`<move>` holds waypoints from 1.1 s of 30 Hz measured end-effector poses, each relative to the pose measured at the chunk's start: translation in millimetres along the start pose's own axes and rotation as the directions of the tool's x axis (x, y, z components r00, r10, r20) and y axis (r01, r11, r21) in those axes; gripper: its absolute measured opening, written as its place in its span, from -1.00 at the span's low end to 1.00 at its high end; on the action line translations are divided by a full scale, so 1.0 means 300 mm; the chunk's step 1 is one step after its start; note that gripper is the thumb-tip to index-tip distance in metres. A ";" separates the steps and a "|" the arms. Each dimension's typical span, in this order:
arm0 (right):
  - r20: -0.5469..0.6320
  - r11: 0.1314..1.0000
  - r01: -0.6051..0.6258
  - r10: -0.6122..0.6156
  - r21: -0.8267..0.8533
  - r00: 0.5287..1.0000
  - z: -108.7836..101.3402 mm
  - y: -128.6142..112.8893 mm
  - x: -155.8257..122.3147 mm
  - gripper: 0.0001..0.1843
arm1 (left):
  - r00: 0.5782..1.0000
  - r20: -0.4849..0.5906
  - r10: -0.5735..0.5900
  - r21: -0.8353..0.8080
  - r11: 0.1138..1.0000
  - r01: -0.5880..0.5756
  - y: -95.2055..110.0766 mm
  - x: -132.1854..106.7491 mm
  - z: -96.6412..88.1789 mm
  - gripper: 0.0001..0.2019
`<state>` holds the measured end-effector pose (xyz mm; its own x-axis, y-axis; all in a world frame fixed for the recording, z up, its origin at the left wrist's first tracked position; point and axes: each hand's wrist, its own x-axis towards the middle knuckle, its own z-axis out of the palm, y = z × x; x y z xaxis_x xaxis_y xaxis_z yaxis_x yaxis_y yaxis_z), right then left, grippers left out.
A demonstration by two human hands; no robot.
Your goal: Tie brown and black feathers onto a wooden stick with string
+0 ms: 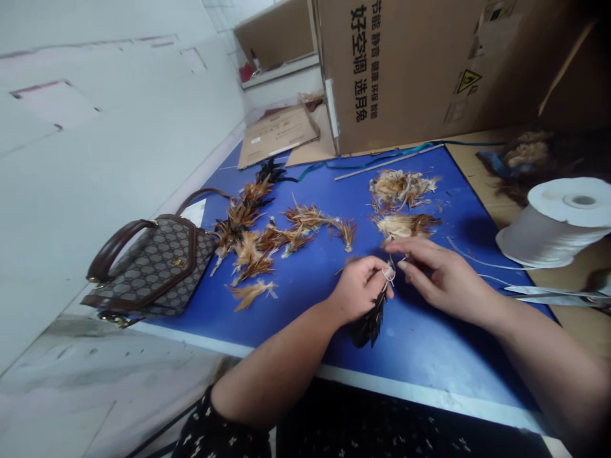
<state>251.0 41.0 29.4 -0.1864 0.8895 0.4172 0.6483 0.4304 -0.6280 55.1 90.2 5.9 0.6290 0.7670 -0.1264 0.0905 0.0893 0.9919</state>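
Note:
My left hand (359,287) is closed around the stems of a dark feather bundle (370,321) that hangs below its fingers, over the blue table top (429,343). A bit of white thread (389,273) wraps the top of the bundle. Just to the right, my right hand (442,277) pinches at that thread, fingers drawn together beside the left fingertips. Tied brown feather bundles (267,245) lie spread to the left, and loose pale feather piles (403,203) lie just beyond my hands.
A patterned handbag (153,267) sits at the table's left edge. A white thread spool (558,222) and scissors (558,296) are at the right. A large cardboard box (420,63) stands behind, with flat cardboard (277,133) beside it.

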 end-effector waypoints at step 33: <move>-0.025 0.997 0.074 -0.074 0.016 0.997 0.050 0.003 -0.021 -0.59 | 0.863 0.057 0.502 0.593 0.678 -0.434 -0.013 -0.013 -0.029 -0.73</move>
<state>241.8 38.1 16.5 -0.2151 0.8512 0.4788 0.6208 0.4976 -0.6057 45.5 92.5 2.6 0.6324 0.6706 0.3879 0.2466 -0.6489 0.7198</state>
